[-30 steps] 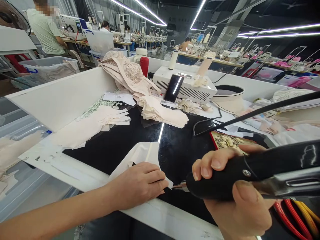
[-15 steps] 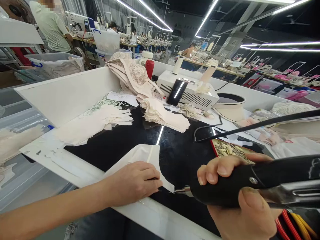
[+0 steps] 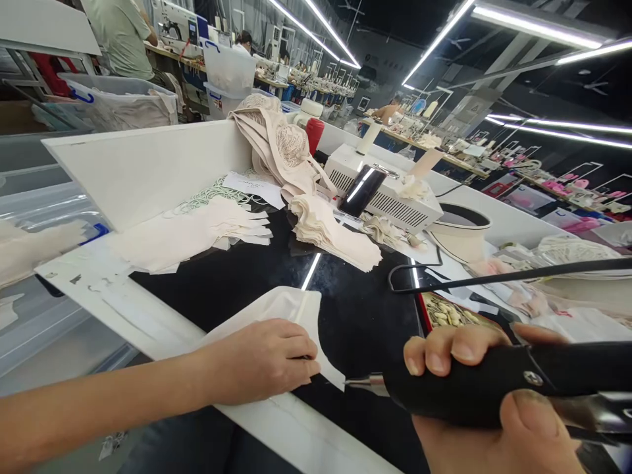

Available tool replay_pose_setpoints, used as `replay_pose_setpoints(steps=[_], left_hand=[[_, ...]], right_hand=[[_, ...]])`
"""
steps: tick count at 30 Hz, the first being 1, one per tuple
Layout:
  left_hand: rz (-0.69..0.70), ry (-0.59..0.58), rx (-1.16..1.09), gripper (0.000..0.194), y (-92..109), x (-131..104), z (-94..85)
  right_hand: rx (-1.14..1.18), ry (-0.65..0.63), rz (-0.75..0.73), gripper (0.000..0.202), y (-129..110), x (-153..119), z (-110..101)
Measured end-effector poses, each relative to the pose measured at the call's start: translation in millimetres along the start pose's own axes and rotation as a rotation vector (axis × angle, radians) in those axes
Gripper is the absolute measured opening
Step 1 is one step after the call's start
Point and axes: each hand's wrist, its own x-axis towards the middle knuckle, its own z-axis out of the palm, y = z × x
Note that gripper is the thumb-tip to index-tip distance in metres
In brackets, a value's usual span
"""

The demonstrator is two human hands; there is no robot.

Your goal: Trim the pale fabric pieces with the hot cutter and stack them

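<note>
My left hand lies over a cream fabric piece, its bent fingers closed on the lower part. The piece has a curved right edge and a narrow lower corner, and it rests on a glossy black work surface. My right hand is wrapped around a black-handled tool with a slim metal tip. That tip meets the fabric's lower right corner, or sits just beside it; I cannot tell which. My left palm hides part of the fabric.
Two stacks of cream fabric pieces lie farther back. Behind them are bras, a phone and a white vented box. A red-rimmed tray of small parts and a black cable are at right.
The view has shifted and tilted slightly. My right hand and the tool appear a little farther right and lower. The fabric and my left hand have hardly moved.
</note>
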Motion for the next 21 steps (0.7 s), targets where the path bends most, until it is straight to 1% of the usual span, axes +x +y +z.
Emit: replay_pose_setpoints(steps=[3, 8, 16, 21], left_hand=[[-0.001, 0.005, 0.016, 0.013, 0.1, -0.2, 1.9], [0.006, 0.033, 0.062, 0.010, 0.2, -0.1, 5.7], [0.010, 0.036, 0.097, 0.015, 1.9, 1.0, 7.6], [0.011, 0.030, 0.092, 0.015, 1.3, 0.7, 7.6]], right_hand=[[0.012, 0.030, -0.023, 0.038, 3.9, 7.0, 7.8], [-0.038, 0.028, -0.066, 0.042, 16.5, 14.5, 17.4], [-0.066, 0.028, -0.056, 0.043, 20.5, 12.4, 22.1], [-0.084, 0.046, -0.051, 0.045, 22.0, 11.1, 23.7]])
